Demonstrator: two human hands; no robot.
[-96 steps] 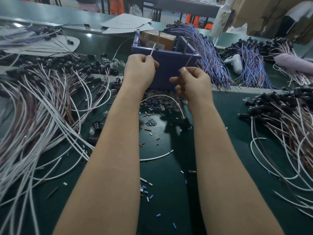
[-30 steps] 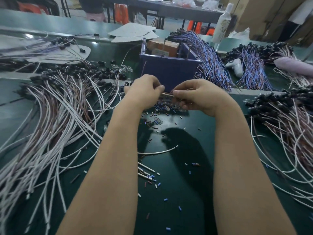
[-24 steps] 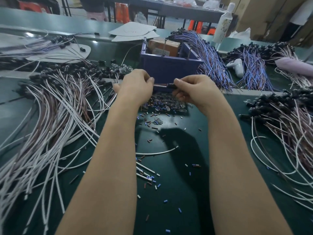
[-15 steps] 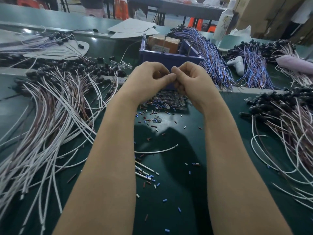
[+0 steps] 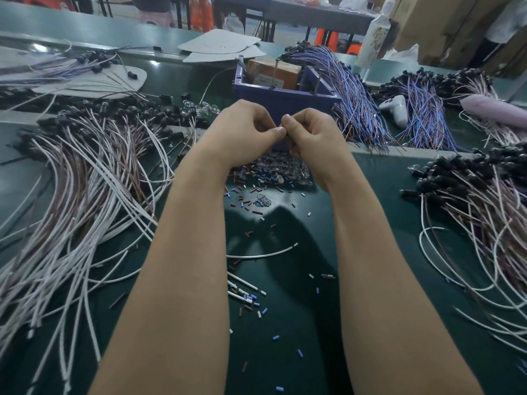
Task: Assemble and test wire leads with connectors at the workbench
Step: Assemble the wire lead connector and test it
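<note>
Wire leads (image 5: 85, 195): heaped white and brown at nine o'clock, a second heap (image 5: 490, 223) at three o'clock, blue-violet bundles (image 5: 359, 109) up at one.
Lead in hand: hidden! We judge it sits at twelve o'clock, inside the pinch, just before the blue bin (image 5: 285, 105).
Left hand (image 5: 242, 135): fingers curled, thumb and forefinger squeezed tight where the two hands meet.
Right hand (image 5: 313, 135): same story, curled, its fingertips touching the left's. We cannot see what the pair clamp, but we take it for the lead in hand.
Connectors (image 5: 456, 169): black ones cap the far ends of both heaps.
Bench (image 5: 285, 366): sprinkled with small coloured offcuts (image 5: 252, 302) at six o'clock, and one loose white wire (image 5: 262, 254) lies between our forearms.
Done: plenty of leads wear connectors already, we reckon.
Left: this joint to finish, then its test. Which heap is finished, we cannot tell.
</note>
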